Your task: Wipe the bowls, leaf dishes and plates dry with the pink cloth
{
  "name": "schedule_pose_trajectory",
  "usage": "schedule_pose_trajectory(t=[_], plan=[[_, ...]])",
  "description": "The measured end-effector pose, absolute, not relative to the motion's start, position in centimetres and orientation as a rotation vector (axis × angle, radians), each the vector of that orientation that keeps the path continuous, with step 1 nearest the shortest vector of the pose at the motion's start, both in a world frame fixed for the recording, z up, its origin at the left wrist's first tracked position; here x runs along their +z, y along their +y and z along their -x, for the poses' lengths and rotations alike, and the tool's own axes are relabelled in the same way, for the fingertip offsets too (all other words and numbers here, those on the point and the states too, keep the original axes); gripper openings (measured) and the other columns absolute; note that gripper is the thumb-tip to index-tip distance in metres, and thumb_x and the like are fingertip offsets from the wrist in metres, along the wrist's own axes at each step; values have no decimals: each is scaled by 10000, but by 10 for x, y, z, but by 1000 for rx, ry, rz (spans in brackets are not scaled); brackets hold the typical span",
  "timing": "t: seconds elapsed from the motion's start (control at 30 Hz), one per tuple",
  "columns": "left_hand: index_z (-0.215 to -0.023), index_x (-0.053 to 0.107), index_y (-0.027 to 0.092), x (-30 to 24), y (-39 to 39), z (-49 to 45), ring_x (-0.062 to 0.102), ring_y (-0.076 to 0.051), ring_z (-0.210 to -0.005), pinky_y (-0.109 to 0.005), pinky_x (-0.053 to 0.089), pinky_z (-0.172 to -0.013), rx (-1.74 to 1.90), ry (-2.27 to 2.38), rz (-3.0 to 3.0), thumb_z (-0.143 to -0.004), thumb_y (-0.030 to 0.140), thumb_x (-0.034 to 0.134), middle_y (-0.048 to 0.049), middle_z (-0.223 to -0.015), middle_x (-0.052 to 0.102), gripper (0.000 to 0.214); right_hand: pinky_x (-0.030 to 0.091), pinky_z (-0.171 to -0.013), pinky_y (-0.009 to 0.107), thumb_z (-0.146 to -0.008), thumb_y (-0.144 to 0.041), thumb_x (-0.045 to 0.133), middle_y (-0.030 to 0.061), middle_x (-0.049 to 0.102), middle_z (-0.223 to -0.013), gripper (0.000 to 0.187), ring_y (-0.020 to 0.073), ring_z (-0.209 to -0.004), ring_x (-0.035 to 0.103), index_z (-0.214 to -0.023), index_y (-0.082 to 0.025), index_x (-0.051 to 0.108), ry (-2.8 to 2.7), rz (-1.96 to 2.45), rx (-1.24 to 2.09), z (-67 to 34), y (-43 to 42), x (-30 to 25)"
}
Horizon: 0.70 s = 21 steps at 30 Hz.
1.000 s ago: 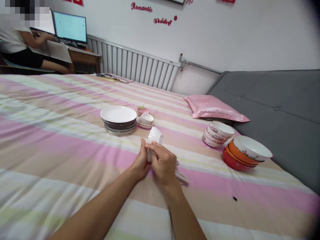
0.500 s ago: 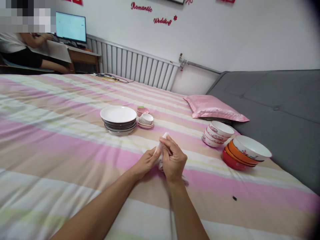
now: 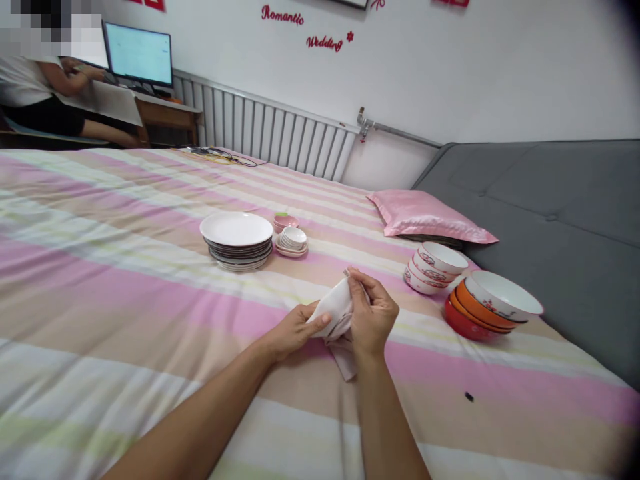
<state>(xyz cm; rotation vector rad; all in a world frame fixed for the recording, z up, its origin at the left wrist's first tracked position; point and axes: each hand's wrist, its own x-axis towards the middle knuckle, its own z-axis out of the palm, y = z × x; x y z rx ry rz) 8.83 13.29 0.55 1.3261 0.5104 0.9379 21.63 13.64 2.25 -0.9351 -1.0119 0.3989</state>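
Above the bed, near the middle of the view, a white cloth (image 3: pixel 334 305) is stretched between my two hands, with a crumpled part hanging below. My left hand (image 3: pixel 295 332) is closed on its lower left side, the thumb pressed on top. At the upper right corner my right hand (image 3: pixel 374 310) pinches the same cloth, fingertips together. Whether anything lies inside the folds is hidden. Beyond my left hand stands a stack of plates (image 3: pixel 237 230), the top one white. Beside it are small white dishes (image 3: pixel 294 238) and small pink bowls (image 3: pixel 285 221).
On the right are stacked white patterned bowls (image 3: pixel 433 267) and larger orange and red bowls (image 3: pixel 480 310). A pink pillow (image 3: pixel 433 215) lies by the grey headboard (image 3: pixel 540 200). A small black object (image 3: pixel 469 397) rests on the striped sheet. A person (image 3: pixel 55 87) sits at a desk.
My right hand has moved right, away from the left, and the bunched cloth is now spread wider between them. The dishes and bowls have stayed put.
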Motion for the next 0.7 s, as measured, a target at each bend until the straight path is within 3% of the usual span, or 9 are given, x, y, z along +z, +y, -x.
schedule_pose_trajectory(t=[0.37,0.53,0.7], plan=[[-591,634,100,-12,136,-92,411,-84,-522,-198,355,-530,941,532,-934,-705,529,678,-7,-545,530,447,522,-850,360,-702,-348,695,107,720,-949,303,218,-897,673,-911,-128,691,-827,969,630,-225,146,15],[-962,682,103,-4,135,-93,629,-176,-777,-274,490,-768,1010,449,-647,-739,499,662,-108,-882,689,455,514,-838,352,-694,-367,686,103,716,-964,354,216,-909,661,-956,-129,686,-808,1037,720,-228,148,11],[-1164,587,32,5,137,-89,663,-258,-935,-364,469,-936,996,455,-514,-863,512,466,-217,-1059,669,580,511,-832,337,-680,-344,697,94,712,-967,362,207,-902,661,-971,-130,684,-789,1073,782,-229,150,8]])
